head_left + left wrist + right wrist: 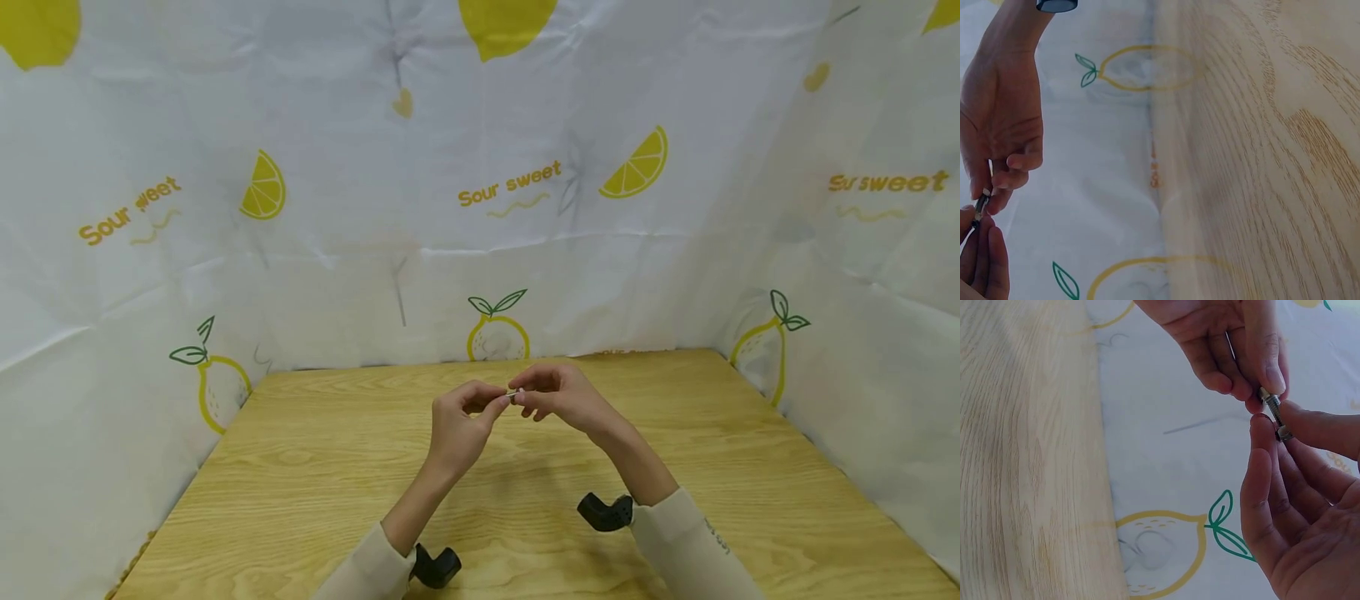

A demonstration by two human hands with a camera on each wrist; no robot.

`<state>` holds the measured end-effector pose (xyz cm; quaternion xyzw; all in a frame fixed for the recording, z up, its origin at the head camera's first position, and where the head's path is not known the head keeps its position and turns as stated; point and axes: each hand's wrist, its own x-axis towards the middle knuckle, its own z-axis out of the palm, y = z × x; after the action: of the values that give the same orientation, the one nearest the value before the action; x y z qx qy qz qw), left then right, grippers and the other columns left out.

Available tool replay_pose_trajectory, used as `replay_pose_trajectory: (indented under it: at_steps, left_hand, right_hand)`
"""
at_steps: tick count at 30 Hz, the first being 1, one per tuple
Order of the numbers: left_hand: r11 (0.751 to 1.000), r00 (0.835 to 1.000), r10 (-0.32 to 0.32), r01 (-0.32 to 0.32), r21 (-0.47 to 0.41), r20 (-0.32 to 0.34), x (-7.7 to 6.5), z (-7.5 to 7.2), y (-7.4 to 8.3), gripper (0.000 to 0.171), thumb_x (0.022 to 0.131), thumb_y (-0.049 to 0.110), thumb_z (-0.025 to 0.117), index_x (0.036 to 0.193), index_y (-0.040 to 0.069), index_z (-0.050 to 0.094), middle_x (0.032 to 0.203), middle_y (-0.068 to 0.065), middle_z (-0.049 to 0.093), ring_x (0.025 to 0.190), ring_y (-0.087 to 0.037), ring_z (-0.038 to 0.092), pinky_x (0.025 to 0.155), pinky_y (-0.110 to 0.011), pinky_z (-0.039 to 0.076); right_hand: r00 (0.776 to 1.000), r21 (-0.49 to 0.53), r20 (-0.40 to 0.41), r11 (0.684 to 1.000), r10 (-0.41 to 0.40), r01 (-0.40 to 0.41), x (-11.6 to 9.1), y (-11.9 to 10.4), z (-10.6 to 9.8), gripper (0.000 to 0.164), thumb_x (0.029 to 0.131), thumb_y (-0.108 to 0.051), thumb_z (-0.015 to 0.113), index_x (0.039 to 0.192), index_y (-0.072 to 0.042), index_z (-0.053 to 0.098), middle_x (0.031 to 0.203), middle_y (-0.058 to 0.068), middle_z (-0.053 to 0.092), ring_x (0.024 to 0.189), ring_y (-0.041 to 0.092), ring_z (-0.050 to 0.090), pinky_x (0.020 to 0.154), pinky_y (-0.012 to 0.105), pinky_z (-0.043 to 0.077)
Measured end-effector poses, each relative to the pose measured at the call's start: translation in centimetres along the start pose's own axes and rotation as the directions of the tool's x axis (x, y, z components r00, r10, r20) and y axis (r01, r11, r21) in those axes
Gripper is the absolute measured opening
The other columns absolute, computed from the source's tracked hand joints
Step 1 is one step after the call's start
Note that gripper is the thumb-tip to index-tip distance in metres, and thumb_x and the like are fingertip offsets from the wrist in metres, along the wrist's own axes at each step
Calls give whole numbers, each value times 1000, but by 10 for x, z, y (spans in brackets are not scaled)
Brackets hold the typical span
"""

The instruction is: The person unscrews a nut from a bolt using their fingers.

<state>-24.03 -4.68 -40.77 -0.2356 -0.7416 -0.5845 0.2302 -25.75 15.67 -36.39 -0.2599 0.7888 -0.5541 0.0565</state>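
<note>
Both hands meet in mid-air above the table, at a small metal bolt (1275,411). Its threaded shank shows in the right wrist view, with a wider metal piece at either end. My left hand (459,427) pinches one end of it between thumb and fingertips. From the other side, my right hand (576,402) pinches the opposite end, its remaining fingers loosely bent. In the left wrist view the bolt (982,204) is a short dark and silver piece between the two sets of fingertips, partly covered by them.
Below the hands lies a wood-grain table (315,467). White cloth (337,200) printed with lemons and lettering hangs behind it and along both sides. A black wrist mount (437,567) sits at the left cuff, another black mount (604,512) at the right.
</note>
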Motion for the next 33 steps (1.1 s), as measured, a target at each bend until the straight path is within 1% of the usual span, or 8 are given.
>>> replay_pose_trajectory:
  at_steps: [6, 11, 16, 20, 22, 26, 29, 33]
  left_hand:
    - [1000, 1000, -8, 8, -20, -3, 2, -2, 1, 4, 93, 11, 78, 95, 11, 81, 89, -2, 79, 75, -11, 72, 70, -23, 59]
    - [997, 1000, -31, 31, -71, 2, 3, -4, 2, 4, 93, 10, 78, 96, 10, 81, 89, -5, 79, 76, -14, 74, 70, -24, 60]
    - [995, 999, -47, 47, -86, 10, 3, -5, 2, 5, 93, 11, 78, 97, 9, 81, 91, -6, 79, 77, -15, 75, 70, -24, 61]
    - [995, 998, -56, 57, -81, 9, 3, -6, 2, 5, 94, 11, 77, 96, 8, 81, 91, -6, 79, 79, -28, 76, 70, -24, 60]
    - [995, 998, -56, 57, -79, 6, 3, -6, 3, 6, 94, 12, 77, 97, 7, 81, 91, -8, 79, 80, -29, 75, 70, -23, 60]
    - [995, 999, -54, 54, -85, 5, 4, -6, 3, 7, 93, 13, 78, 97, 8, 81, 92, -9, 79, 80, -23, 76, 72, -24, 61]
    - [994, 998, -59, 60, -94, 14, 4, -6, 3, 6, 94, 13, 78, 97, 9, 81, 92, -8, 79, 80, -18, 75, 73, -25, 61]
    - [993, 998, -63, 65, -102, 23, 4, -6, 3, 6, 93, 12, 78, 98, 10, 81, 92, -6, 79, 80, -14, 75, 73, -25, 62]
  right_hand:
    - [999, 1, -43, 1000, 3, -3, 0, -3, -1, 34, 98, -15, 72, 125, 6, 68, 112, 17, 73, 87, 14, 71, 78, 38, 62]
    - [999, 57, -49, 998, -13, 16, -1, -4, -1, 30, 100, -14, 69, 123, 4, 69, 114, 19, 72, 92, 13, 72, 80, 35, 62]
    - [1000, 38, -5, 999, -20, 20, -1, -3, -3, 28, 101, -14, 68, 122, 4, 70, 111, 20, 74, 90, 15, 73, 78, 37, 64]
    - [999, 25, 36, 1000, -20, 19, -1, -2, -4, 29, 102, -17, 66, 122, 3, 71, 109, 23, 75, 88, 16, 73, 78, 41, 64]
    - [999, 33, 41, 999, -20, 18, -1, -2, -5, 30, 103, -18, 65, 123, 4, 70, 108, 23, 75, 87, 17, 73, 78, 41, 64]
    - [1000, 45, 29, 999, -12, 11, 0, -2, -5, 35, 104, -21, 64, 126, 5, 68, 109, 18, 75, 89, 20, 73, 79, 38, 64]
    - [1000, 48, 21, 999, -13, 12, 0, 0, -6, 35, 103, -19, 65, 127, 7, 67, 110, 15, 75, 90, 23, 73, 78, 36, 63]
    - [999, 63, 33, 998, -3, 1, -1, 0, -7, 37, 102, -17, 66, 129, 9, 65, 109, 11, 75, 89, 21, 73, 78, 38, 63]
